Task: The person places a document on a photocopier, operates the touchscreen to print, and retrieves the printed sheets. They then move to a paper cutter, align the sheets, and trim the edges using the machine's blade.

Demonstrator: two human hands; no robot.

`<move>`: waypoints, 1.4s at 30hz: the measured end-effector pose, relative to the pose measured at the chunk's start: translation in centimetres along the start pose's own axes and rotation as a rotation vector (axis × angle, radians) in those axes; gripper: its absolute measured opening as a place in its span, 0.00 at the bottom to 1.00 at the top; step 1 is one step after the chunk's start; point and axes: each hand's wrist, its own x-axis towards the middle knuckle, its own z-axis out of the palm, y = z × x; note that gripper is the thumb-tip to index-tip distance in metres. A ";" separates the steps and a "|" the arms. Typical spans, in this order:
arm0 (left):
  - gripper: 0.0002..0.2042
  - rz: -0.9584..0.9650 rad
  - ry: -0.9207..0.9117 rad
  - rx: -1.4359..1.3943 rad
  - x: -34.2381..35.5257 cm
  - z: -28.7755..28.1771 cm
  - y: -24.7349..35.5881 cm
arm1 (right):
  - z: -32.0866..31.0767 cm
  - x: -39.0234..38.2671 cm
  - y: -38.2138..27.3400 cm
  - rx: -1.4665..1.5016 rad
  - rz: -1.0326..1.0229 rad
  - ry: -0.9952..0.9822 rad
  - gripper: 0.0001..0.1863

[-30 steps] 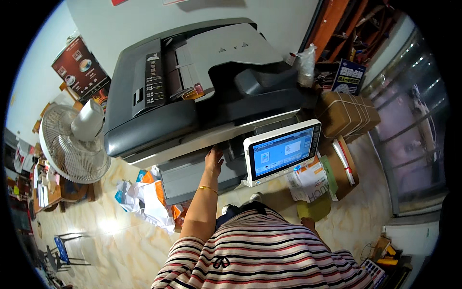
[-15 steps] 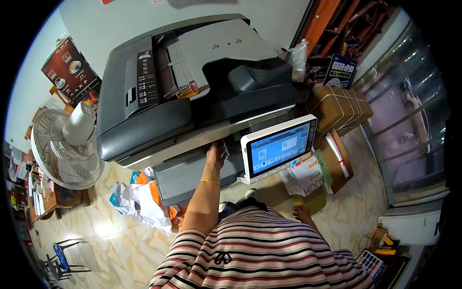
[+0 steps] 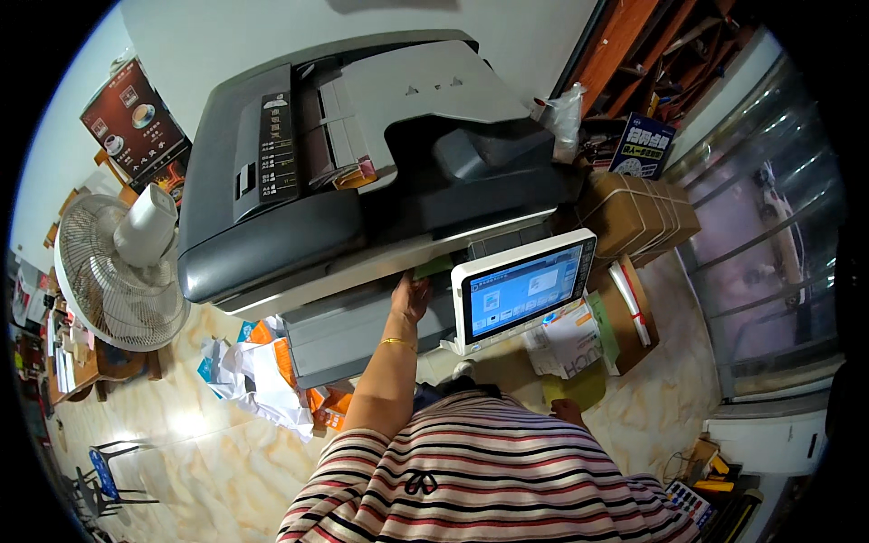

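Observation:
My left hand (image 3: 412, 299) reaches under the scanner part of a large grey-and-black photocopier (image 3: 308, 217), over its grey output tray (image 3: 330, 339). Its fingers are closed at the edge of a green sheet of paper (image 3: 435, 265), which lies partly in shadow inside the gap. To the right, a tilted control panel (image 3: 523, 288) with a lit blue touchscreen stands out from the machine. My right hand (image 3: 568, 414) hangs low by a yellow-green flat thing (image 3: 577, 387), its fingers curled. Whatever they hold, if anything, is hidden.
A white pedestal fan (image 3: 113, 271) stands left of the copier. Crumpled white and orange wrappers (image 3: 262, 380) lie on the floor beneath. On the right are a paper ream pack (image 3: 566, 342), a tied brown carton (image 3: 638, 213) and a barred glass door (image 3: 769, 244).
The green sheet now shows beside my left hand in the copier gap, where a small pale piece was before. My right hand has shifted slightly lower in view, and the view has moved a little.

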 end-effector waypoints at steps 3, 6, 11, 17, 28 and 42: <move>0.11 -0.068 -0.034 -0.126 1.1 -0.3 -0.9 | -0.2 0.6 -0.7 -0.035 -0.026 -0.051 0.14; 0.14 -0.101 -0.132 -0.132 2.6 -0.9 -1.9 | -0.1 0.7 -1.6 -0.019 -0.032 0.000 0.12; 0.11 -0.133 -0.124 -0.118 4.5 -2.0 -2.4 | -0.8 1.2 -1.4 -0.037 -0.046 0.020 0.13; 0.10 -0.130 -0.127 -0.148 4.7 -1.6 -2.7 | -3.2 4.7 -0.8 0.191 -0.282 0.202 0.08; 0.12 -0.094 -0.076 -0.146 3.4 0.1 -3.1 | -1.0 -10.0 -37.2 0.217 -1.355 0.322 0.09; 0.10 0.017 0.009 -0.165 -0.8 0.0 0.0 | 16.5 -14.0 -52.1 -1.105 -2.023 0.013 0.34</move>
